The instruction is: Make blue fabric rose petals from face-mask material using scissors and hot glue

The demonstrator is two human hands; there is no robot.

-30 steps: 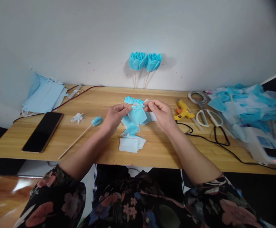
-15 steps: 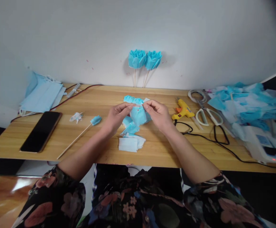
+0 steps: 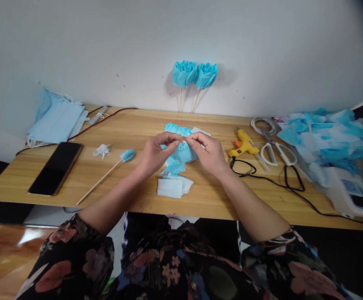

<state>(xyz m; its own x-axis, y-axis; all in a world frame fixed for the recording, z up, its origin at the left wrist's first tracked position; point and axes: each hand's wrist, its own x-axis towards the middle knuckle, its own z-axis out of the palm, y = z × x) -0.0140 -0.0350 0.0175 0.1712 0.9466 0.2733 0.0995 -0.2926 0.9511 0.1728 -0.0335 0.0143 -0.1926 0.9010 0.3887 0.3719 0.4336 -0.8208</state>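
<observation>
My left hand [image 3: 162,151] and my right hand [image 3: 207,151] meet fingertip to fingertip above the middle of the table. Thumb and forefinger of each are pinched on a small piece of mask fabric, mostly hidden by the fingers. Blue fabric pieces [image 3: 184,153] show just below the fingertips. Behind the hands lies a row of blue pleated fabric [image 3: 177,128]. Nearer me are a crumpled blue strip [image 3: 172,167] and pale rectangular pieces [image 3: 170,187]. To the left rests a wooden stick [image 3: 100,181] with a blue fabric bud [image 3: 128,155] on its end.
Two blue fabric flowers [image 3: 185,74] on sticks lean against the wall. At left are face masks [image 3: 58,121], a phone [image 3: 55,168] and a white scrap [image 3: 102,151]. At right lie a yellow glue gun [image 3: 244,143], scissors [image 3: 278,153], a black cable [image 3: 269,182] and heaped fabric scraps [image 3: 328,133].
My fingertips have drawn closer together and now meet over the fabric. The view has shifted slightly; the things on the table lie as before.
</observation>
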